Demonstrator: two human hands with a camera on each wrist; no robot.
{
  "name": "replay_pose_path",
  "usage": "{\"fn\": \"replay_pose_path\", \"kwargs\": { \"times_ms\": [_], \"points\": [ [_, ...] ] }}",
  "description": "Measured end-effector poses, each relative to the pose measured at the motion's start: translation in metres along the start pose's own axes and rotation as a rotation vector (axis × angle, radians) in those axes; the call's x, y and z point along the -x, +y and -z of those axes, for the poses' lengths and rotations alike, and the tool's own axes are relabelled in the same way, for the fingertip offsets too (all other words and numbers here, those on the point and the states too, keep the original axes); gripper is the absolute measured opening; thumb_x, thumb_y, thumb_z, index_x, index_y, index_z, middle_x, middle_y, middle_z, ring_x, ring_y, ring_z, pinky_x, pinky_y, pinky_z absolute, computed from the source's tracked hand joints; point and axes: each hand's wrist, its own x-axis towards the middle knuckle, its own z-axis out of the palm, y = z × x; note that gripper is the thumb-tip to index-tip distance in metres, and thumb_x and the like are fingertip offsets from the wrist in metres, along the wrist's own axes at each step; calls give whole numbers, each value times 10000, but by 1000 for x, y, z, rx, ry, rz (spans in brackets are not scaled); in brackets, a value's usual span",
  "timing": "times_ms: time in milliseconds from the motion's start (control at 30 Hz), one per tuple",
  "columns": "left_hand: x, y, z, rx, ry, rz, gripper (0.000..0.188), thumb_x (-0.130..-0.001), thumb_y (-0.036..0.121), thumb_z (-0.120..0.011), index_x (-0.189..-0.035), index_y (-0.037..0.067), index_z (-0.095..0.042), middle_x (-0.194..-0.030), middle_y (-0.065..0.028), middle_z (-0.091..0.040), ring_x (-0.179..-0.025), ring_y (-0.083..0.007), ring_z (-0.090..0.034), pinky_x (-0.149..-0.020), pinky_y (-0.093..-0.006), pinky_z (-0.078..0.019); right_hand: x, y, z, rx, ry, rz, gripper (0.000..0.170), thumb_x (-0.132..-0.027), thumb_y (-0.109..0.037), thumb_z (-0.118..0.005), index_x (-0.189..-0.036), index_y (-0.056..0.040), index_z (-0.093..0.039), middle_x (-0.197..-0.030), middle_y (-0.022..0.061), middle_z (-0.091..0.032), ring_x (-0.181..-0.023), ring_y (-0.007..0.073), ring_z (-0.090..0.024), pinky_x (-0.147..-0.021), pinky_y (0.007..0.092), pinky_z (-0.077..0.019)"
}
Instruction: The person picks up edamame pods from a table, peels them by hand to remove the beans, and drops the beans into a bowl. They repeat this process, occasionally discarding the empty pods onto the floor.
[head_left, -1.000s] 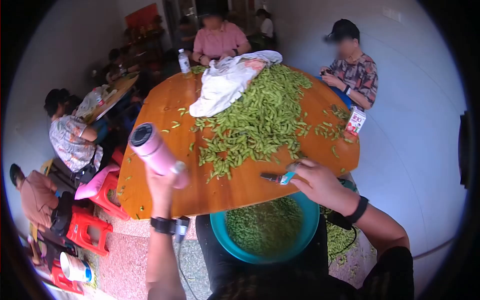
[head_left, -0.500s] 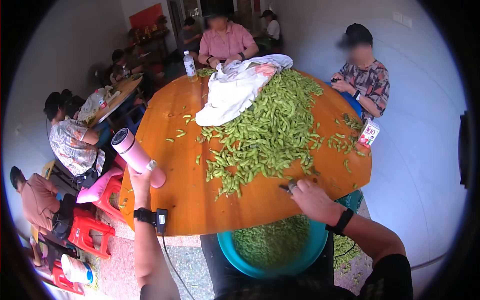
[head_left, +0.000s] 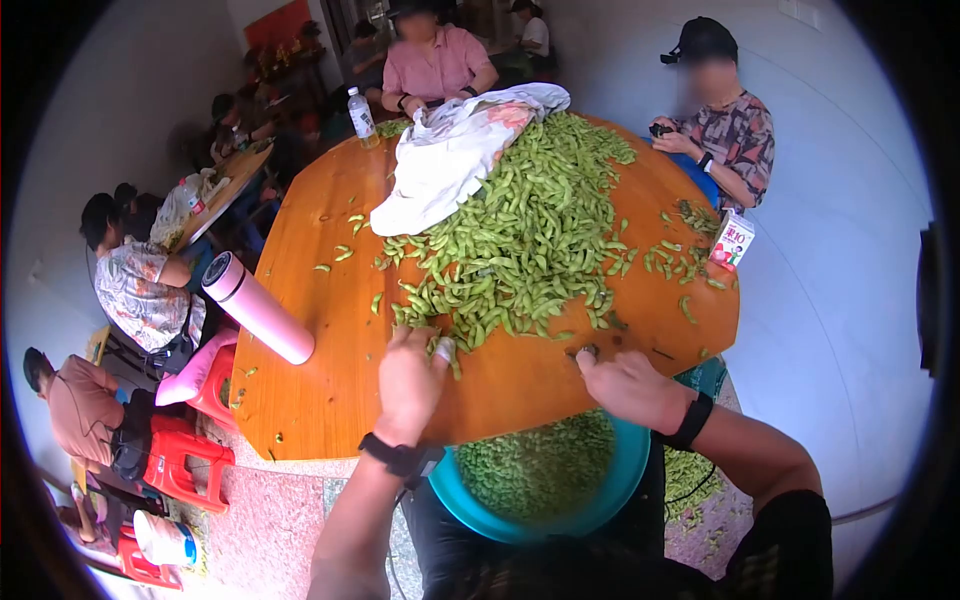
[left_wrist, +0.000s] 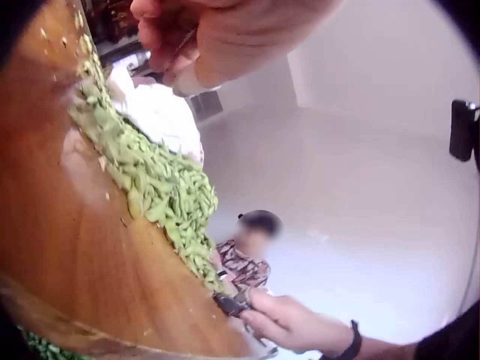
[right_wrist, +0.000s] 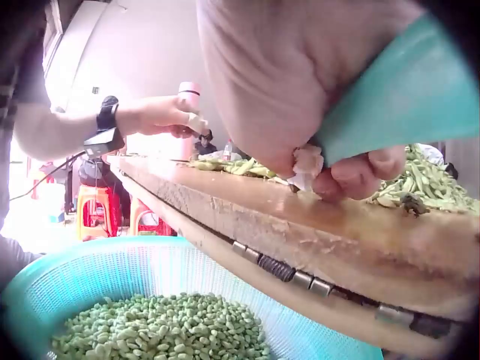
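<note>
My left hand (head_left: 412,380) is at the near left edge of a heap of green soybean pods (head_left: 540,220). Its fingers bend loosely down towards the pods, with a white wrap (head_left: 443,349) on one digit and nothing seen in its grasp. Over the table's near edge, my right hand (head_left: 635,388) grips a small tool with a dark end (left_wrist: 230,303) and a teal part (right_wrist: 405,94); its exact kind is unclear. A pink thermos (head_left: 258,308) stands upright to the left of my left hand.
A teal basket (head_left: 640,470) of shelled beans (right_wrist: 161,330) sits on my lap under the wooden table (head_left: 330,390). A white cloth (head_left: 430,175) covers the heap's far side. A drink carton (head_left: 732,240) and plastic bottle (head_left: 362,118) stand near the rim. Seated people surround the tables.
My left hand has set the pink thermos on the table, let go, and moved right to the pods. My right hand keeps its tool near the table's front edge.
</note>
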Motion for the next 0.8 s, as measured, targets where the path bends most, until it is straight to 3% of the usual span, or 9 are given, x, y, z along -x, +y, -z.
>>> {"fn": "replay_pose_path", "kwargs": {
  "times_ms": [233, 300, 333, 400, 433, 500, 567, 633, 800],
  "points": [
    [-11, 21, -38, -79, -139, -57, 296, -775, 239, -738, -1021, 83, -681, -993, -108, -627, -878, -319, -627, -763, -395, -517, 31, -7, -16, -670, 338, -118, 124, -882, -72, -516, -996, -23, -516, -691, 196, -581, -553, 375, -581, -545, 448, -474],
    [-12, 24, -40, -71, -206, -38, 237, -776, 205, -729, -975, 85, -687, -974, -85, -622, -844, -311, -625, -738, -383, -520, 33, -15, -22, -964, 517, -113, 103, -931, -87, -523, -1020, -38, -539, -646, 54, -533, -484, 155, -523, -459, 301, -425],
    [-11, 26, -38, -74, -213, -46, 237, -776, 205, -729, -975, 85, -687, -974, -85, -622, -844, -311, -625, -738, -383, -520, 35, -18, -20, -969, 523, -120, 103, -931, -87, -523, -1020, -38, -539, -646, 54, -533, -484, 155, -523, -459, 301, -425],
    [-5, 33, -32, 10, -114, -144, 189, -814, 111, -681, -993, 55, -663, -976, -95, -636, -769, -258, -650, -667, -367, -531, 42, -28, -9, -1421, 153, -317, 207, -971, -121, -472, -1157, -48, -528, -731, 78, -570, -528, 136, -560, -486, 288, -444],
    [0, 41, -28, 13, -126, -155, 189, -814, 111, -681, -993, 55, -663, -976, -95, -636, -769, -258, -650, -667, -367, -531, 45, -34, -5, -1427, 163, -331, 207, -971, -121, -472, -1157, -48, -528, -731, 78, -570, -528, 136, -560, -486, 288, -444],
    [20, 57, -19, 507, -374, 167, 189, -856, 0, -607, -1043, 24, -623, -968, -86, -657, -704, -167, -642, -591, -302, -522, 50, -47, 1, -1540, 168, -259, 205, -987, -120, -442, -1162, -53, -527, -747, 25, -571, -545, 51, -543, -476, 235, -423],
    [46, 68, -13, 888, -556, 319, 197, -934, -7, -537, -1130, 6, -556, -916, -86, -669, -663, -127, -620, -600, -244, -502, 52, -55, 2, -1581, 182, -258, 186, -971, -101, -463, -1132, -40, -533, -709, 34, -553, -549, 80, -518, -500, 262, -422],
    [71, 74, -18, 1137, -539, 322, 202, -945, 9, -542, -1146, 9, -563, -915, -87, -672, -674, -126, -623, -617, -243, -497, 55, -61, -5, -1438, 209, -107, 166, -951, -83, -487, -1096, -20, -538, -683, 50, -526, -574, 101, -476, -536, 281, -409],
    [109, 83, -20, 1165, -489, 394, 230, -944, 30, -565, -1172, 20, -594, -893, -88, -680, -697, -127, -631, -638, -241, -505, 70, -75, -21, -1480, 254, -115, 98, -942, -87, -531, -990, -5, -557, -649, 53, -505, -576, 83, -448, -528, 274, -386]
  ]
}}
